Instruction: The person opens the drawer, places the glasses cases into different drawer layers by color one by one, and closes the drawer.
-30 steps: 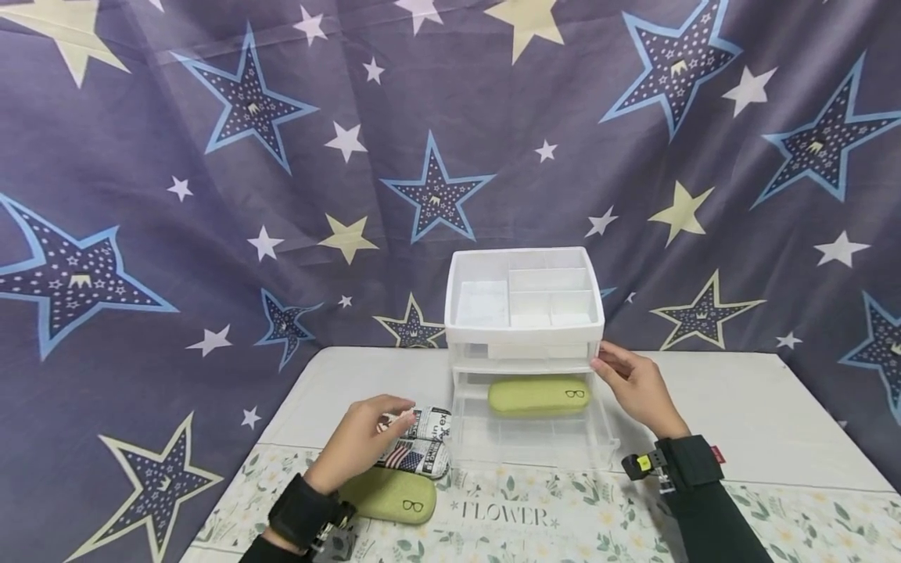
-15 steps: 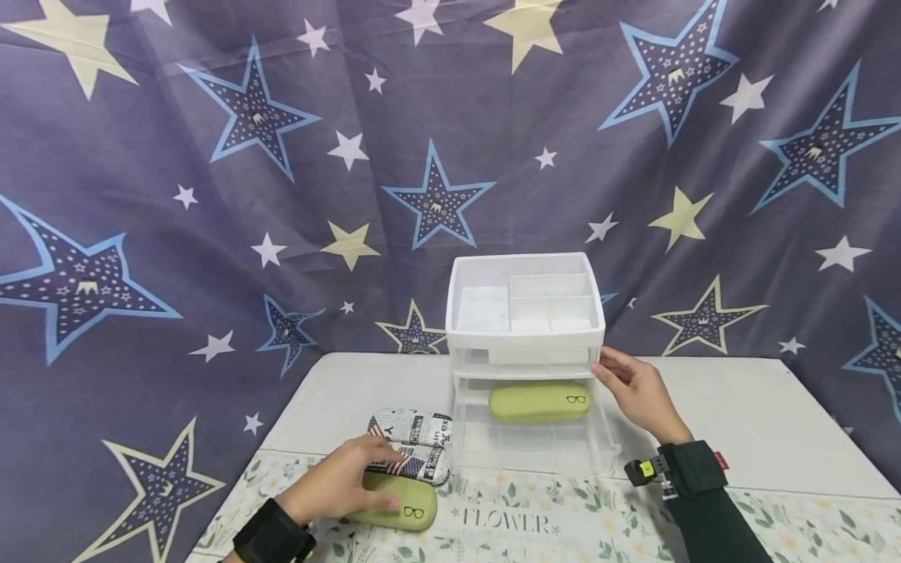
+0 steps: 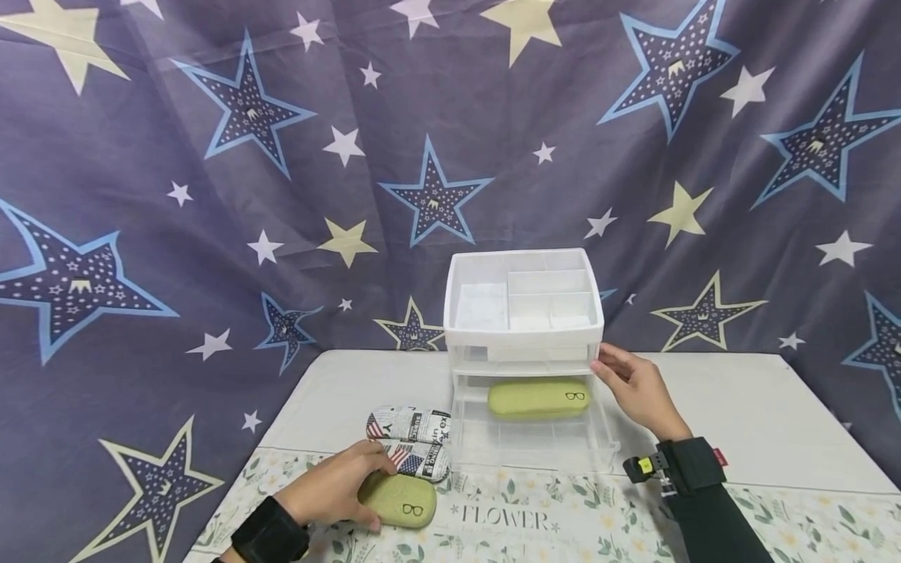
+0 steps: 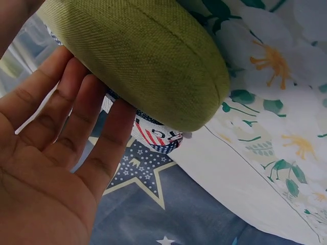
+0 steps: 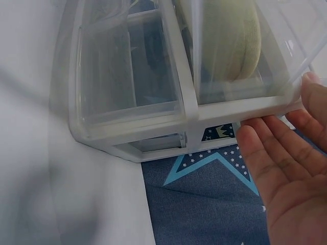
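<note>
My left hand (image 3: pixel 339 483) holds a green glasses case (image 3: pixel 403 500) across its width, thumb on the near side and fingers on the far side. The case (image 4: pixel 153 56) lies on the table; its left end is hidden by the hand in the head view. Beyond it sit two newsprint-patterned cases (image 3: pixel 421 460) with flag prints, side by side. My right hand (image 3: pixel 644 395) grips the right edge of a white plastic drawer unit (image 3: pixel 524 338), the thumb in front and the fingers (image 5: pixel 263 153) against the frame's side. A second green glasses case (image 3: pixel 538 398) lies inside the pulled-out lower drawer (image 3: pixel 531 452).
The unit's top tray (image 3: pixel 482 305) is divided into several compartments. A flower-print cloth (image 3: pixel 563 539) with the word FLOWER covers the near part of the white table (image 3: pixel 732 407). Behind hangs a star-patterned curtain (image 3: pixel 394 102).
My left hand has come down and back from above the newsprint cases and taken hold of the near green glasses case. The right hand stays at the drawer unit.
</note>
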{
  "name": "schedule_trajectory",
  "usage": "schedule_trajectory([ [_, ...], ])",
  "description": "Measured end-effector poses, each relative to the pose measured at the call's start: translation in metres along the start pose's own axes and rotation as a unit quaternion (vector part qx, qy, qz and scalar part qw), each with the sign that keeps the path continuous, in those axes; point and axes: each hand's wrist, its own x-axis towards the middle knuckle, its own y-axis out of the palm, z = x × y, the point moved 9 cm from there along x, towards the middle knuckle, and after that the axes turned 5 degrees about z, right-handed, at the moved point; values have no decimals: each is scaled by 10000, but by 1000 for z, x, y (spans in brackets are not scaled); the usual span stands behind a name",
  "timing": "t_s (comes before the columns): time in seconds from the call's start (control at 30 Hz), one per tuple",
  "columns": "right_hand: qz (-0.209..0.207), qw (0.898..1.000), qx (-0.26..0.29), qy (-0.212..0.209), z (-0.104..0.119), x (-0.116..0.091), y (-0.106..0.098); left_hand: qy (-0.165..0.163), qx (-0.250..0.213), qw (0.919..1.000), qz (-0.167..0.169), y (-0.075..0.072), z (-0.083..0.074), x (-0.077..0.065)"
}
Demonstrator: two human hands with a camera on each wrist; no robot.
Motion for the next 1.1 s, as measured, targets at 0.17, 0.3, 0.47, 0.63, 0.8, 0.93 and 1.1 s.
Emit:
schedule_trajectory([
  [0.17, -19, 10000, -11, 46, 0, 0, -1, 44, 24, 10000, 38, -1, -4, 1],
  [0.3, -11, 10000, 44, 44, -1, 0, -1, 145, 23, 9999, 81, -1, -7, 1],
  [0.47, 9, 10000, 59, 77, -3, 0, -2, 191, 11, 9997, 180, 1, -9, 0],
  [0.63, -47, 9999, 109, 21, -3, 1, -3, 196, -36, 9995, 247, 2, -8, 0],
  [0.8, -86, 9998, 201, -43, -1, 4, -3, 156, -121, 9992, 342, 3, -6, 1],
  [0.93, -66, 9997, 238, 10, -2, 4, -1, 336, -6, 9991, 274, 1, -6, 1],
  [1.1, -51, 9998, 207, 59, -4, 3, 0, 472, -11, 9987, 181, -8, -7, 0],
])
